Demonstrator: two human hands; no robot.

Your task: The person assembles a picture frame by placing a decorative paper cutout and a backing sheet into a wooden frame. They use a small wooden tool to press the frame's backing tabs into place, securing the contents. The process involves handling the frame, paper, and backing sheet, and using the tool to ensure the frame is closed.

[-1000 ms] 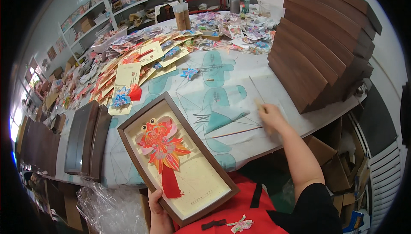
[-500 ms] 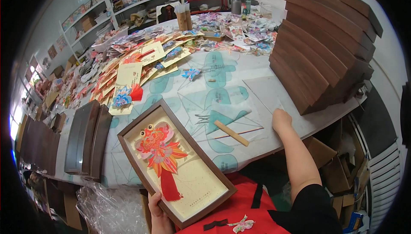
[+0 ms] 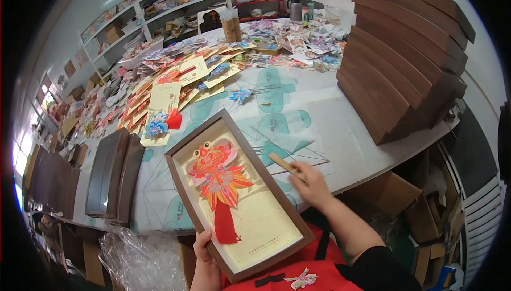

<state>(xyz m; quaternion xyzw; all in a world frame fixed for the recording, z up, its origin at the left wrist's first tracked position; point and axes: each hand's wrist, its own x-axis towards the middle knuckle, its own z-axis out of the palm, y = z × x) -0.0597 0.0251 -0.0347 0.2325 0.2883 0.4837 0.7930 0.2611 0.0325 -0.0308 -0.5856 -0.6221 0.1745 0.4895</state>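
Head view: two dark shadow boxes stand on the table at left; left hand grips the lower-left edge of a brown picture frame, tilted at the table's near edge, red-orange goldfish cutout inside. Right hand pinches a flat wooden strip just right of it; brown frame stack far right.

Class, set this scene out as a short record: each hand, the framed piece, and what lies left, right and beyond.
Left hand: holding the dark brown frame near its lower left edge
Right hand: at the near end of a flat wooden stick; grip unclear
Inside frame: red-orange fish-like ornament, cream backing
Left: dark box-like frames
Right: stacked brown box-like pieces
Beyond: heaped cream cards
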